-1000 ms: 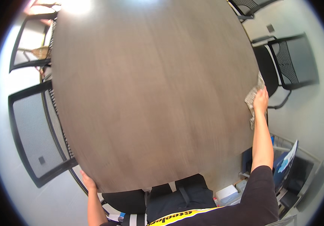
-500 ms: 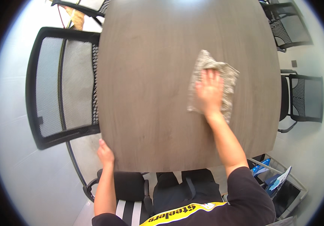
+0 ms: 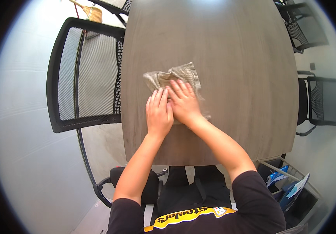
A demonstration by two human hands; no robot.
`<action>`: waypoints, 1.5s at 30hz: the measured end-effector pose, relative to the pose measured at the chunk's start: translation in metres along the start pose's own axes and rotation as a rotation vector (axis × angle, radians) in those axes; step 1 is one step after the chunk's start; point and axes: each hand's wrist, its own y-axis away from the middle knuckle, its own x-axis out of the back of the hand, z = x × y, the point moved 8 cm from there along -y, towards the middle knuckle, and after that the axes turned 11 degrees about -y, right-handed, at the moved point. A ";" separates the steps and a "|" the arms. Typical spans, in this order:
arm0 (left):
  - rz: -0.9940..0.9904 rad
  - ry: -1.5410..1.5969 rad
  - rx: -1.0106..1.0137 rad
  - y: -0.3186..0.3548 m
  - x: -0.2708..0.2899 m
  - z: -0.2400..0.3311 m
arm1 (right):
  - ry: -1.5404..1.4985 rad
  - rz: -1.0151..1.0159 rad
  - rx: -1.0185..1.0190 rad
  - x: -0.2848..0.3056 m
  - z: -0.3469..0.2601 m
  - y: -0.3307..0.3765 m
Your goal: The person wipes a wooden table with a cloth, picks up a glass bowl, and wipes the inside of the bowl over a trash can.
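Note:
A crumpled beige cloth (image 3: 171, 77) lies on the brown wooden table (image 3: 234, 58), toward its left half. My right hand (image 3: 183, 102) presses flat on the cloth's near part, fingers spread. My left hand (image 3: 159, 113) lies flat beside it, touching it, with its fingertips on the cloth's lower left edge. Both forearms reach in from the lower edge over the table's near rim.
A black mesh chair (image 3: 84, 74) stands close to the table's left side. Two more black chairs (image 3: 318, 99) are on the right. A wire rack with blue items (image 3: 289, 185) sits at the lower right. A black seat (image 3: 152, 187) is under the near edge.
My right hand has dragged the cloth leftward across the table from its right edge. My left hand has left the table's near rim and come up onto the cloth.

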 end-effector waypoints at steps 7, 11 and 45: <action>-0.093 -0.220 -0.204 -0.030 -0.057 0.061 | 0.282 0.195 -0.387 0.182 0.217 0.134; -0.118 -0.293 -0.209 -0.029 -0.068 0.070 | 0.535 0.328 -0.601 0.275 0.345 0.272; -0.201 -0.197 -0.141 -0.039 -0.070 0.068 | -0.042 -0.093 0.010 0.026 0.175 -0.175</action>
